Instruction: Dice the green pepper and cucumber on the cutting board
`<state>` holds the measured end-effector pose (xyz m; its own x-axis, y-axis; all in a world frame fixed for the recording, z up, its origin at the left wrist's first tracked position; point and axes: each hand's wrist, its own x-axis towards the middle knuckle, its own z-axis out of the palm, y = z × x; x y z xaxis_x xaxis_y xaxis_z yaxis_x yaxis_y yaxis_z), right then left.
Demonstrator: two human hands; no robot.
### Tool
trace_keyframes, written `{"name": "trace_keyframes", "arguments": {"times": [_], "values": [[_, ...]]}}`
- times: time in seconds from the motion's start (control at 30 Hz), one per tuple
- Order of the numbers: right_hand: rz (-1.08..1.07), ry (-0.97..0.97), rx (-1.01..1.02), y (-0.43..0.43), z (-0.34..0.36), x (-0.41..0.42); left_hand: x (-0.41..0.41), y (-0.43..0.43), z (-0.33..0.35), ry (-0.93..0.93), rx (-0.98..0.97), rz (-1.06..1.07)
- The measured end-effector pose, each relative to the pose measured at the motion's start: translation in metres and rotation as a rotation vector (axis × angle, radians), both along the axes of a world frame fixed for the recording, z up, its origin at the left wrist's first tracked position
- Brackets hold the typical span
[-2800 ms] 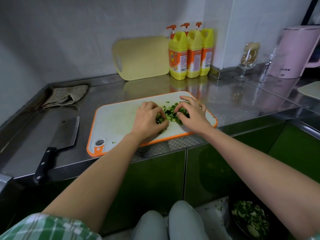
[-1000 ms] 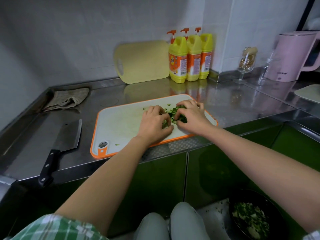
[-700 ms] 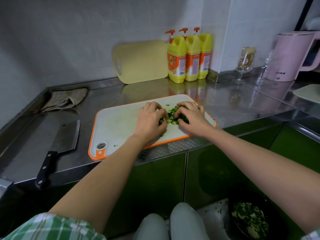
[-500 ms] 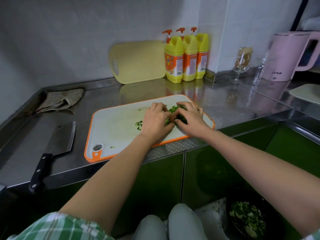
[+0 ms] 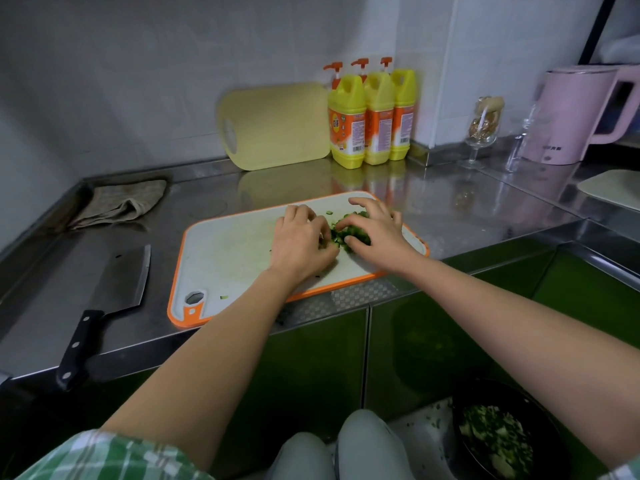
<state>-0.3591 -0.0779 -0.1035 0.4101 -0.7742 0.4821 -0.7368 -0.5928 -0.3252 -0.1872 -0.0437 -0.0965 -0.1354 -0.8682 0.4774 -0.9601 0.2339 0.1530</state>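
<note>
The diced pieces (image 5: 350, 233) of pepper and cucumber lie as one small green heap on the right half of the cutting board (image 5: 228, 258), a little nearer to its far edge. The heap sits directly between the two hands. The left hand (image 5: 300, 244) encloses it from the board's left side and the right hand (image 5: 375, 233) from the right and the far side. The fingers (image 5: 362, 203) of both hands are bent and cupped around the heap, touching it, and they hold nothing else. The heap is roundish, with no clear long axis, and both hands are equally near.

The coming move is probably a lift of the heap toward the black bowl (image 5: 540, 417), which stands low, below the board's near right corner. That way is open. The board's right edge is just beside the right hand, so loose pieces may roll onto the bench (image 5: 478, 216). The cleaver (image 5: 117, 285) lies well apart, left of the board.
</note>
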Motion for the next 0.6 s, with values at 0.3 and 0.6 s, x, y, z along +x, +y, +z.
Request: {"name": "trace_keyframes", "arguments": {"times": [0.3, 0.6], "values": [[-0.061, 0.101, 0.058, -0.003, 0.000, 0.008, 0.017, 0.007, -0.014, -0.112, -0.062, -0.074], [-0.054, 0.073, 0.029, 0.000, 0.003, 0.008, 0.015, 0.001, -0.006, -0.053, -0.106, -0.067]]}}
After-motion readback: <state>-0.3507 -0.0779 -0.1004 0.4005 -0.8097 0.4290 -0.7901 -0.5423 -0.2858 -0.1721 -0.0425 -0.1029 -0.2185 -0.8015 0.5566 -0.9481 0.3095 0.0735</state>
